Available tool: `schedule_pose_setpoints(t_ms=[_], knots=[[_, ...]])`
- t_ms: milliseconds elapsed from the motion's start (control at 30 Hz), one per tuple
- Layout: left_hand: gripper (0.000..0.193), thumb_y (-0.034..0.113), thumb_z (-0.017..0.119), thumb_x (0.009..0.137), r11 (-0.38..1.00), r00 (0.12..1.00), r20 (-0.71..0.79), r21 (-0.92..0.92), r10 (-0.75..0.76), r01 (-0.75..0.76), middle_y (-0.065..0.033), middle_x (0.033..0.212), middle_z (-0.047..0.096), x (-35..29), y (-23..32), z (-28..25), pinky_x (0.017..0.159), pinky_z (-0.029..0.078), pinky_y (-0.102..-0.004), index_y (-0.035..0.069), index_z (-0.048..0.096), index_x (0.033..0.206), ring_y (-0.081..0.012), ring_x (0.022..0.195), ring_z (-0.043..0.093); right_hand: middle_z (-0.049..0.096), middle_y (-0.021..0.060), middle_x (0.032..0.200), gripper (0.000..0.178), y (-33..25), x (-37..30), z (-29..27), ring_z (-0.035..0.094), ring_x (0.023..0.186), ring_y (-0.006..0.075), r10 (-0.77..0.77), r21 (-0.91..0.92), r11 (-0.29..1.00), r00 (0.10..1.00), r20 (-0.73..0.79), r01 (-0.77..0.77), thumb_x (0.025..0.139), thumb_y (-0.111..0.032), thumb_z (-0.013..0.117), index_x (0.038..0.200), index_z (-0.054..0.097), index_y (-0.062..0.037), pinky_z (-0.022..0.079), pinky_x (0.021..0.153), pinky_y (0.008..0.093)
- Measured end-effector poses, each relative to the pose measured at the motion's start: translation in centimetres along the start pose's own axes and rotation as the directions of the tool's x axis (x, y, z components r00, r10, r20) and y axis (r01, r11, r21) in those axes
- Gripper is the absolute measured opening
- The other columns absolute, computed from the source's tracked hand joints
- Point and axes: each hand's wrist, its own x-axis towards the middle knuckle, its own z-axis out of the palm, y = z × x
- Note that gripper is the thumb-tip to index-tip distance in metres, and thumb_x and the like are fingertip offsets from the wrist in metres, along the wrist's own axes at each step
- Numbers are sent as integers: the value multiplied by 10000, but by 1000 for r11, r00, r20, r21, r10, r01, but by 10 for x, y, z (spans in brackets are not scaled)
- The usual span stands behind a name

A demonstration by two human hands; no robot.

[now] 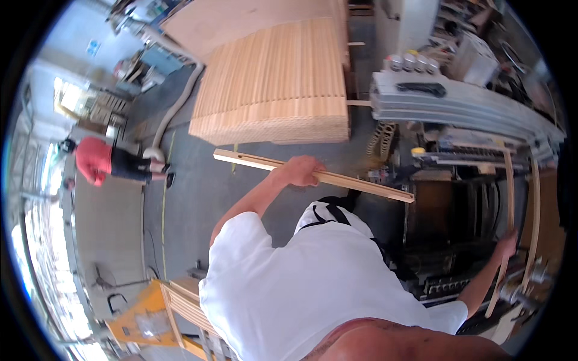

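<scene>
My left hand (299, 171) is wrapped round the middle of a long, pale wooden strip (367, 186). That strip is held level above the floor, and slots or holes are cut near its ends. Far to the right, my right hand (507, 245) is closed round a second wooden strip (510, 192), which lies along the machine (442, 210). Another wooden strip (534, 210) runs beside it, apart from my hand. The fingertips of my right hand are too small to make out clearly.
A large stack of wooden strips (271, 72) stands ahead. Grey machine beams (457, 102) carry a black tool (421, 89) and several cans (409, 62). A person in a red top (94, 159) stands at the left. Behind my left side is a yellow frame (144, 316) with more strips.
</scene>
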Motion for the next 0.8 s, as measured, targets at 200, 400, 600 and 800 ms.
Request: schedule_pose_setpoints(t_ms=[200, 400, 600, 800], knots=[[457, 163, 772, 736, 950, 975, -26, -231, -221, 209, -122, 999, 718, -64, -50, -26, 847, 507, -394, 121, 672, 1180, -304, 965, 670, 573, 121, 1355, 581, -15, 31, -20, 566, 1198, 372, 210, -131, 974, 953, 217, -185, 950, -545, 458, 1405, 479, -185, 411, 987, 588], [387, 149, 771, 769, 858, 946, -170, -487, -276, 163, -73, 931, 714, -126, -128, -60, 783, 499, -342, 87, 685, 1141, -191, 873, 657, 656, 119, 1237, 622, -72, 40, -59, 626, 1122, 339, 440, -108, 898, 883, 166, -427, 885, -630, 532, 1267, 634, -150, 489, 929, 506], [319, 227, 708, 890, 675, 892, -296, -737, -342, 14, -24, 858, 659, -118, -250, -105, 720, 476, -289, -5, 669, 1106, -131, 787, 595, 727, 109, 1034, 394, -140, -19, -80, 697, 914, 282, 403, 352, 898, 815, -416, -265, 886, -428, 672, 1028, 743, -67, 570, 761, 391], [261, 261, 615, 948, 708, 705, -535, -703, -465, -66, -15, 768, 620, -84, -395, -130, 669, 491, -298, 5, 668, 949, -106, 717, 575, 700, 156, 1070, 239, -414, -142, -157, 665, 968, 240, 83, 626, 776, 970, -229, 81, 940, -183, 658, 1073, 692, 13, 526, 875, 336]])
